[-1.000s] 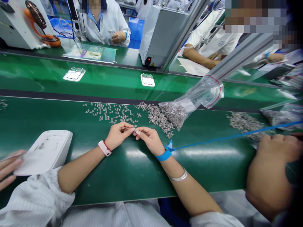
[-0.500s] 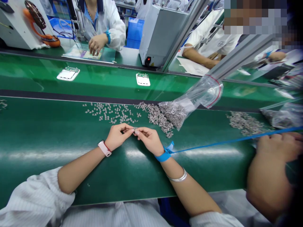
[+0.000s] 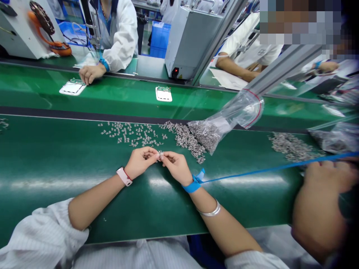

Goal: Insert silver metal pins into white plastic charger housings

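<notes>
Between my two hands is a small silvery metal part (image 3: pixel 160 153), too small to make out in detail. My left hand (image 3: pixel 141 161) pinches it from the left, thumb against forefinger. From the other side my right hand (image 3: pixel 177 165) pinches it too, and the fingertips of both hands nearly meet. Just beyond them, loose metal parts (image 3: pixel 126 132) lie scattered on the green table (image 3: pixel 117 220). A denser pile of the same kind of parts (image 3: pixel 186 138) spreads to the right, at the mouth of a clear zip bag (image 3: pixel 209 130) that holds more.
A blue wrist cord (image 3: pixel 252 173) runs from my right wrist across the table. At right are another pile of parts (image 3: pixel 291 145) and a co-worker's arm (image 3: pixel 319 209). Beyond the black strip, white casings with circuit boards (image 3: pixel 164 94) lie on a green belt, where another person's hand (image 3: pixel 92 73) reaches.
The small metal part shows more clearly between my fingertips; my hands have barely moved. The white casings have shifted left, and the person opposite has moved a hand left to one casing.
</notes>
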Demonstrator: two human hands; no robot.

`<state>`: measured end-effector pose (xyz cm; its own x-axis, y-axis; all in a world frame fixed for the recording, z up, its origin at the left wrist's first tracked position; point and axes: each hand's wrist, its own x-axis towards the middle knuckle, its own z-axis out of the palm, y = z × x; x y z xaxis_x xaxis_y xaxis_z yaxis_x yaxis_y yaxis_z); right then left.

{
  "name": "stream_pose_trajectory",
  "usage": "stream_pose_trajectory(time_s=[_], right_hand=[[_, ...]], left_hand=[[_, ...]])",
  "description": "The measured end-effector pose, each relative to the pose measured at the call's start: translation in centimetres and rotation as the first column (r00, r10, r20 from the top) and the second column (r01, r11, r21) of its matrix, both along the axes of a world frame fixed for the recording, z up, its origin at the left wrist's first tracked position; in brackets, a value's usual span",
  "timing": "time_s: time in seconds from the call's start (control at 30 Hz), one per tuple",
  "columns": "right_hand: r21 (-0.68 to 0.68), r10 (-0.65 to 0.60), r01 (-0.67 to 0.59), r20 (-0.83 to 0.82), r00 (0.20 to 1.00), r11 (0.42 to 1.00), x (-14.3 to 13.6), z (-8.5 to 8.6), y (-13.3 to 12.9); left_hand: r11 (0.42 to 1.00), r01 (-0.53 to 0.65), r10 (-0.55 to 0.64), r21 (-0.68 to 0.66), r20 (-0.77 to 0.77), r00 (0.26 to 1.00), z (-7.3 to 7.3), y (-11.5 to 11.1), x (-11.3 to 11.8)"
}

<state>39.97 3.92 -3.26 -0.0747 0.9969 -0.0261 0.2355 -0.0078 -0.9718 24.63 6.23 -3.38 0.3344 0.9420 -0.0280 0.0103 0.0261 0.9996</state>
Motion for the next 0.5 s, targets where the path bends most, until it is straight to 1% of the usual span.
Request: stream_pose_trajectory(time_s=[0.13, 0.23, 0.3, 0.33, 0.4, 0.43, 0.5], right_hand=[[-0.029, -0.042, 0.045, 0.084, 0.996, 0.999, 0.47, -0.23, 0.25], [0.014, -0.094, 0.093, 0.1, 0.991, 0.996, 0.91, -0.1, 0.37], [0.106, -0.116, 0.108, 0.075, 0.99, 0.989, 1.06, 0.14, 0.34], [0.161, -0.105, 0.094, 0.061, 0.993, 0.982, 1.07, 0.28, 0.29], [0.247, -0.034, 0.02, 0.05, 0.998, 0.969, 0.97, 0.5, 0.13], [0.264, 0.01, -0.023, 0.05, 0.999, 0.964, 0.89, 0.56, 0.03], [0.247, 0.069, -0.078, 0.046, 0.997, 0.966, 0.73, 0.58, -0.13]], left_hand=[[0.994, -0.108, 0.107, 0.023, 0.015, 0.994, -0.26, 0.27, -0.1], [0.985, -0.169, 0.168, 0.034, 0.04, 0.985, -0.38, 0.45, -0.14], [0.986, -0.161, 0.159, 0.051, 0.033, 0.987, -0.36, 0.43, -0.14], [0.987, -0.144, 0.143, 0.065, 0.024, 0.989, -0.33, 0.38, -0.13], [0.991, -0.093, 0.093, 0.098, 0.003, 0.996, -0.27, 0.25, -0.13], [0.992, -0.062, 0.063, 0.112, -0.002, 0.998, -0.25, 0.18, -0.13], [0.992, -0.013, 0.012, 0.126, 0.007, 1.0, -0.26, 0.07, -0.15]])
